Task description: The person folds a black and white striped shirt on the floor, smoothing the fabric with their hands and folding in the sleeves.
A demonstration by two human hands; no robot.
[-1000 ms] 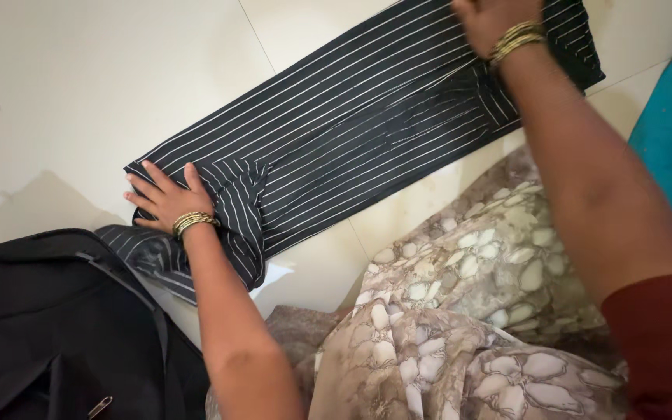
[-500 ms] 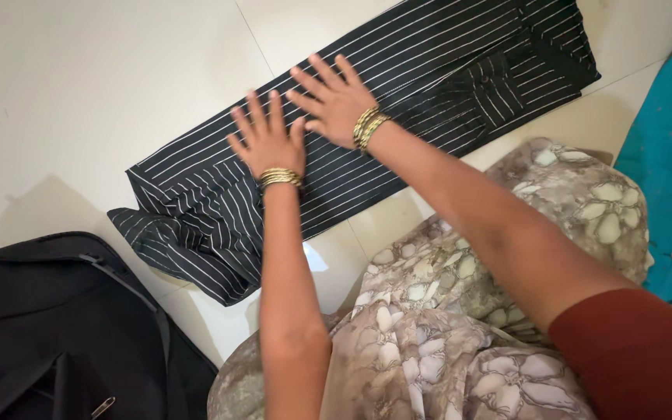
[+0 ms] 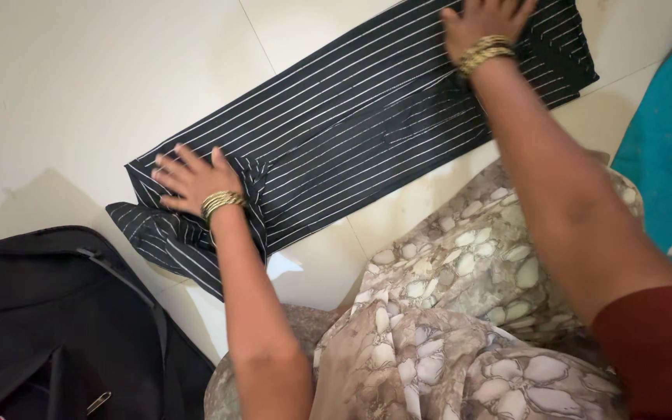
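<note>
On the pale floor (image 3: 103, 85) lies a folded black striped garment (image 3: 351, 117). Left hand (image 3: 192, 180) presses flat on its crumpled near end, grip open; right hand (image 3: 482, 22) rests flat on the far end, fingers spread. Black bag (image 3: 48, 327) sits nearby.

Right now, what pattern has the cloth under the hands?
Black with thin white stripes; head view shows it.
</note>
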